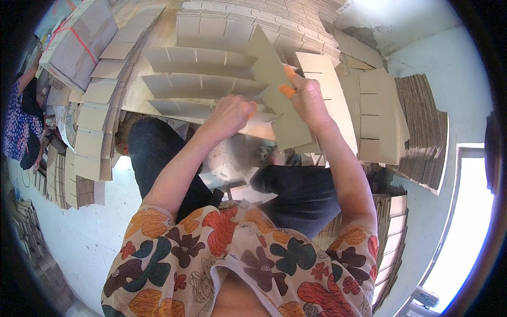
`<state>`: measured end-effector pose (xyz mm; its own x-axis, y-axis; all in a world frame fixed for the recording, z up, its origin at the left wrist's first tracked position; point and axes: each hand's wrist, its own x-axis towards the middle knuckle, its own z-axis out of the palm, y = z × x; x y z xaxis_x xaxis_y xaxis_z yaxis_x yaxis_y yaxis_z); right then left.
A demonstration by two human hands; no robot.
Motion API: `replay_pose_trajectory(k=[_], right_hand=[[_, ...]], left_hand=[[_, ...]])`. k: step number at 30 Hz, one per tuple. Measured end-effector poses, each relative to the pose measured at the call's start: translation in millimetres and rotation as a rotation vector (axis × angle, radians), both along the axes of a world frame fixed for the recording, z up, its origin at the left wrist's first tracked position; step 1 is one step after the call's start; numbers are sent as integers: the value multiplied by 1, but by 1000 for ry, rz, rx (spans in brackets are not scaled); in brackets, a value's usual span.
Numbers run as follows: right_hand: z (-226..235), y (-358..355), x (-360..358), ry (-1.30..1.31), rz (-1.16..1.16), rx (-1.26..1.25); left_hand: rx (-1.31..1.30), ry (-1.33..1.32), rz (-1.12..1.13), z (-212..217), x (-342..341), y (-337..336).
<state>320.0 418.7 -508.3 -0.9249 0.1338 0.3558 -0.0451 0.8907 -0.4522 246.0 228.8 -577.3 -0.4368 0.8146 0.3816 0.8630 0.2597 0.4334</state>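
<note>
Three long slotted cardboard strips stand on edge in front of me, roughly parallel, the middle cardboard strip (203,84) between the other two. My left hand (231,115) is closed at the nearest cardboard strip (179,108), its fingertips partly hidden behind the knuckles. Across the strips' right ends runs a crosswise cardboard strip (282,113), tilted upright. My right hand (307,100) grips its right side, fingers bent round the edge. Orange finger covers show on both hands. Whether every slot is engaged, I cannot tell.
Behind the strips lies a wide stack of slotted cardboard (232,29). Another cardboard stack (417,121) stands at the right, past a loose slotted sheet (330,90). Leaning cardboard pieces (97,113) and a carton (79,45) are at the left. A person in a patterned garment (21,121) is at far left.
</note>
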Motion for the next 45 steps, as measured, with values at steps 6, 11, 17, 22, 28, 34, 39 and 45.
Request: replay_pose_trajectory(k=[6,11,17,22,28,34,39,45], right_hand=[[18,-16,1,-276,-149,20],[16,-14,15,-125,-48,169],[-30,-13,6,-287,46,290],[-7,-2,19,99,-95,165],[-8,119,92,-235,-742,332],[-16,155,108,-359,-656,-516],[-12,158,117,-148,-685,-755],[14,160,124,77,-743,-739]], left_hand=[[38,-20,18,-3,-1,2],[4,-29,8,-5,-2,2],[-32,-35,-3,-1,0,6],[-2,-59,-11,0,0,1],[85,-42,-4,27,-2,-15],[39,6,44,26,-11,-32],[13,-4,85,30,-7,-37],[22,-46,135,25,-10,-44]])
